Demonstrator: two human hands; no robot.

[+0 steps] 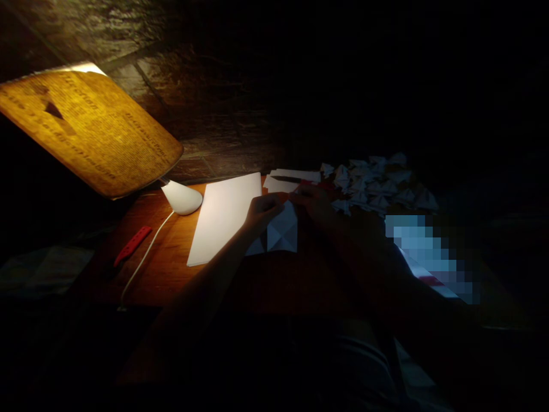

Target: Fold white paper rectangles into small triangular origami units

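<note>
A creased sheet of white paper (283, 232) is between my hands over the wooden table, its fold lines crossing in the middle. My left hand (265, 209) is closed on its upper left edge, fingers curled. At the upper right edge, my right hand (315, 200) pinches the paper too, though deep shadow blurs its fingers. Beneath my left forearm lies a stack of blank white sheets (229, 212). Smaller white paper pieces (294, 174) lie just behind my hands, with a dark, pointed blade, apparently of scissors or a knife, on them.
A lit lamp with a printed yellow shade (92, 131) and white base (182, 199) stands at the left, its cord trailing forward. Near it lies a red cutter-like tool (132, 245). Several folded paper pieces (377, 186) are heaped back right. A bright screen-like object (429, 277), partly pixelated, is at the right.
</note>
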